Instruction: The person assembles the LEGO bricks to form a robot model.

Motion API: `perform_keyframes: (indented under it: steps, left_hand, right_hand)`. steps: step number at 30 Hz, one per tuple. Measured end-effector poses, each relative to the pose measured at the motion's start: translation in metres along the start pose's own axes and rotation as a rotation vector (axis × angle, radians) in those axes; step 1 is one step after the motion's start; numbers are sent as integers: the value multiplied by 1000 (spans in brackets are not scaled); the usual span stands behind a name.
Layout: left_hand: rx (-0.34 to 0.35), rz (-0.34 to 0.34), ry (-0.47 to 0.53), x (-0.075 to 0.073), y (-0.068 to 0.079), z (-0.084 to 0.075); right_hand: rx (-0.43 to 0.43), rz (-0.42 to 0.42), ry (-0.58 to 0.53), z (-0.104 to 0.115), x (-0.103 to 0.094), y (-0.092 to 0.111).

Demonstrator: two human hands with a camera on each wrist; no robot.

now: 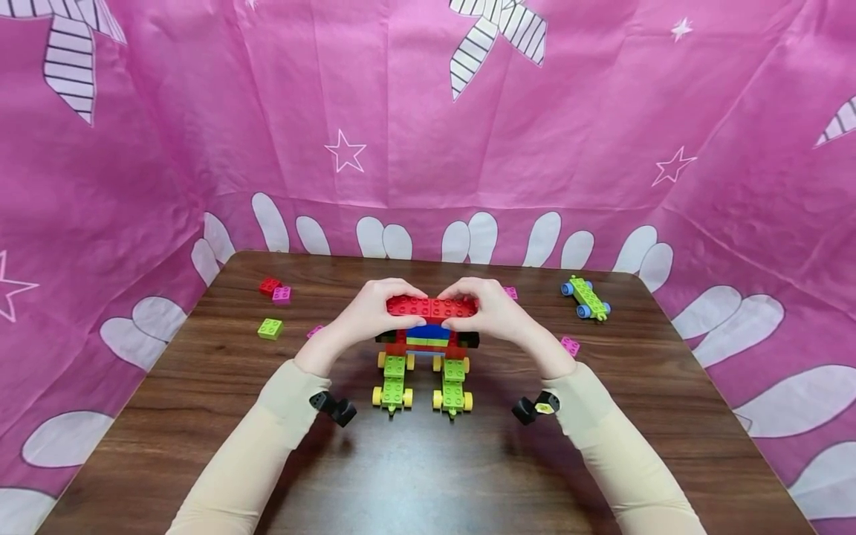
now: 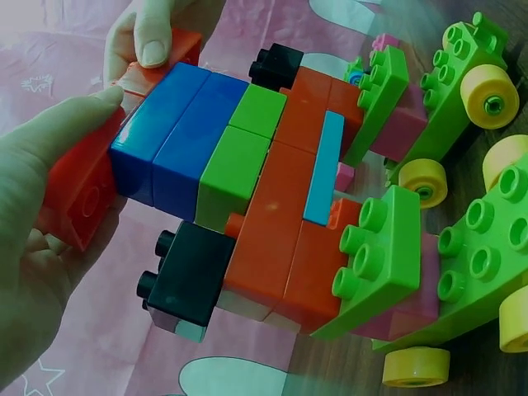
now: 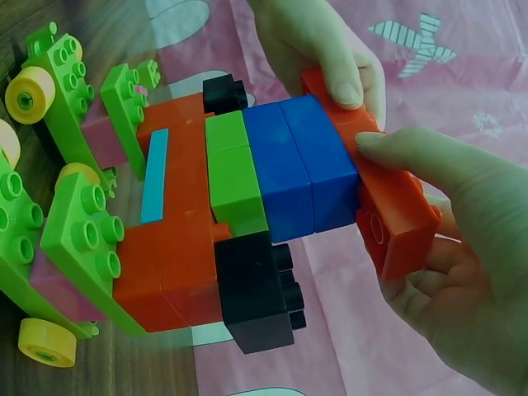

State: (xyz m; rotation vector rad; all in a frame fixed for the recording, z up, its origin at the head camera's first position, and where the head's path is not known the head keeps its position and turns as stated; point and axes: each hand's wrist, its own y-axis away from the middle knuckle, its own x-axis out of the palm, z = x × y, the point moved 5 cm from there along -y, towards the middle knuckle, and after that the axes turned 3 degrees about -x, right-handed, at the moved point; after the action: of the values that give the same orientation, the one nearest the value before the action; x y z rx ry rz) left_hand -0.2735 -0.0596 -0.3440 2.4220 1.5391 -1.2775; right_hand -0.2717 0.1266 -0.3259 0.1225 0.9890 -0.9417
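While left grip [image 1: 373,307] and right grip [image 1: 484,306] each pinch one end of the red bar [image 1: 431,307], thumbs near, fingers curled round the far side, it lies across the blue bricks [image 1: 428,332] in the middle of the counter [image 1: 428,464]. Even pressure straight down from both sides would probably seat it best; a lopsided push could tip the tall stack above its two green cars [image 1: 393,383]. Everything built is smooth, glossy plastic: boxy bodies, round studs, fat yellow wheels [image 2: 417,371] on dark wood grain
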Motion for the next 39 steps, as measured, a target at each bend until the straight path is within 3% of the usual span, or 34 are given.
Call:
perform_keyframes:
  steps: [9, 20, 27, 39]
  left_hand:
    - [20, -1, -41, 1, 5, 0]
    - [-31, -4, -61, -5, 12, 5]
    - [-4, -26, -59, -7, 16, 3]
    - [-36, -23, -35, -2, 18, 1]
  right_hand:
    - [10, 39, -60, -6, -10, 7]
    - [43, -43, -131, -29, -35, 10]
    - [81, -53, -103, -52, -40, 6]
    - [149, -51, -80, -106, -29, 6]
